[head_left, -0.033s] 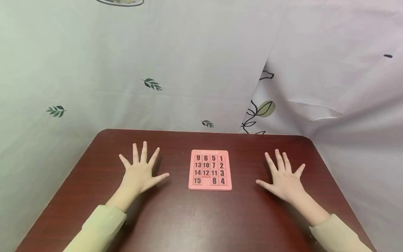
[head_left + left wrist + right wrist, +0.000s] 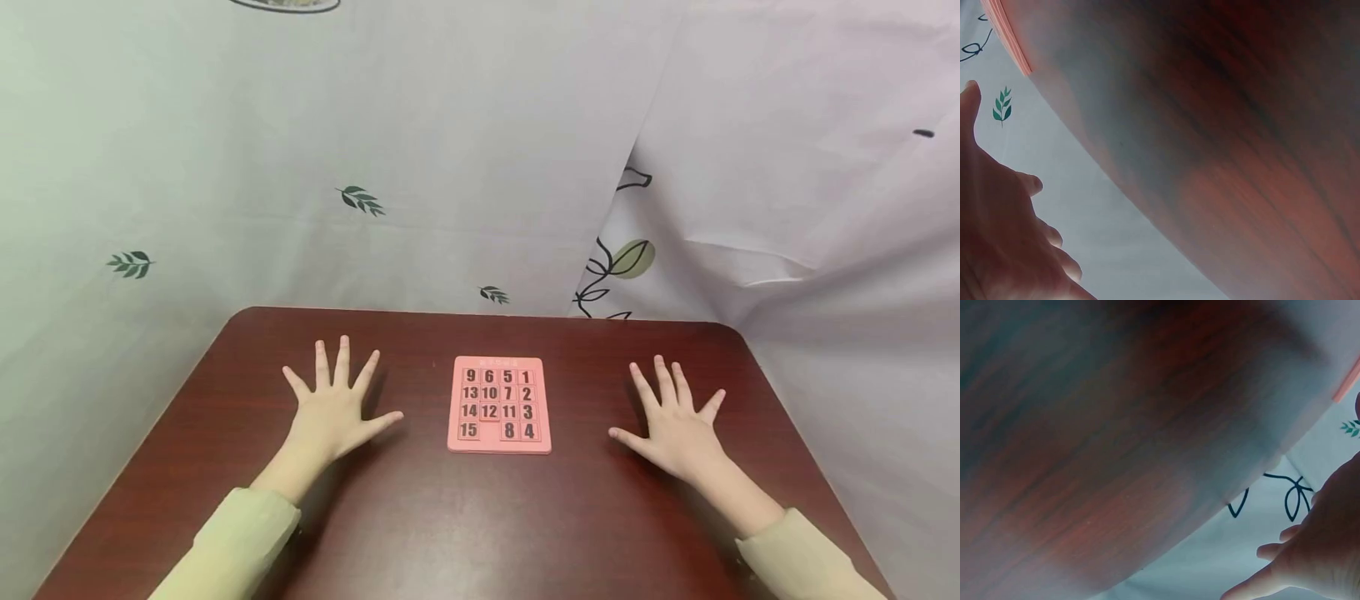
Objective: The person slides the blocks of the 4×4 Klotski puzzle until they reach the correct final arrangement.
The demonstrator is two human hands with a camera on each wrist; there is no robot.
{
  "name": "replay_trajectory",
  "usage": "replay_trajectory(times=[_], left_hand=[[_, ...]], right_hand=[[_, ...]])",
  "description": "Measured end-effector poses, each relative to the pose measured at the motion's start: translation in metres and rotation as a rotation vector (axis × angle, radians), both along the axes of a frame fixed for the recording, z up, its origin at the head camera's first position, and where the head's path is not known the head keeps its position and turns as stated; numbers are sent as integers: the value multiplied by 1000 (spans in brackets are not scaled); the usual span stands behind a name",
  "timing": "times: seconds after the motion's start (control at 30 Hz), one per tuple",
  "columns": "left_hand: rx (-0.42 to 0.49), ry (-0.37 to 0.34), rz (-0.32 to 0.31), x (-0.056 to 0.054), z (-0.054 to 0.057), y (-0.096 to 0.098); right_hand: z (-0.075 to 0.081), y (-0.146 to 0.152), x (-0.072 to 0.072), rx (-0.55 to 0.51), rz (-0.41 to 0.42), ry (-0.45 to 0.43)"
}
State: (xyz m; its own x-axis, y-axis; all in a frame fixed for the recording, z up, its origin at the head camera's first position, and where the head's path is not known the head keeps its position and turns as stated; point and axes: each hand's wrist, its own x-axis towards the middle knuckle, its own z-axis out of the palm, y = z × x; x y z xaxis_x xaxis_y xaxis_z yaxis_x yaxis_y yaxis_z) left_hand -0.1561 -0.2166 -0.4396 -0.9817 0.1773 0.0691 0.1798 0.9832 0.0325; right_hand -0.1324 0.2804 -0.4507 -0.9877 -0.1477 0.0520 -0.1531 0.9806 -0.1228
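Note:
A pink number slide puzzle (image 2: 499, 444) lies flat near the middle of the table in the head view. Its black-numbered tiles fill the frame except for one gap in the bottom row, between 15 and 8. Tile 12 (image 2: 489, 412) sits just above that gap. To the puzzle's left, my left hand (image 2: 327, 421) is spread wide, palm down and holding nothing. My right hand (image 2: 681, 435) is likewise spread on the other side, apart from the puzzle. Each wrist view catches only a thin pink edge of the puzzle (image 2: 1011, 39).
The dark red-brown wooden table (image 2: 487, 533) has rounded far corners. Pale cloth (image 2: 450, 150) printed with leaves hangs behind it and along both sides. On the right, the cloth overlaps and falls in folds.

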Motion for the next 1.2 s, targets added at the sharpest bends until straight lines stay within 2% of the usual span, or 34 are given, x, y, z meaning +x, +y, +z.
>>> replay_trajectory(times=[0.43,0.73,1.03,1.2], left_hand=[[4,11,-24,-6,-2,0],[13,34,-66,-11,-6,3],[11,84,-181,-18,-13,10],[33,72,-259,-23,-15,19]], right_hand=[[1,7,-2,5,-19,-24],[8,4,-7,30,15,18],[14,-6,-13,44,109,77],[13,-16,-19,47,179,115]])
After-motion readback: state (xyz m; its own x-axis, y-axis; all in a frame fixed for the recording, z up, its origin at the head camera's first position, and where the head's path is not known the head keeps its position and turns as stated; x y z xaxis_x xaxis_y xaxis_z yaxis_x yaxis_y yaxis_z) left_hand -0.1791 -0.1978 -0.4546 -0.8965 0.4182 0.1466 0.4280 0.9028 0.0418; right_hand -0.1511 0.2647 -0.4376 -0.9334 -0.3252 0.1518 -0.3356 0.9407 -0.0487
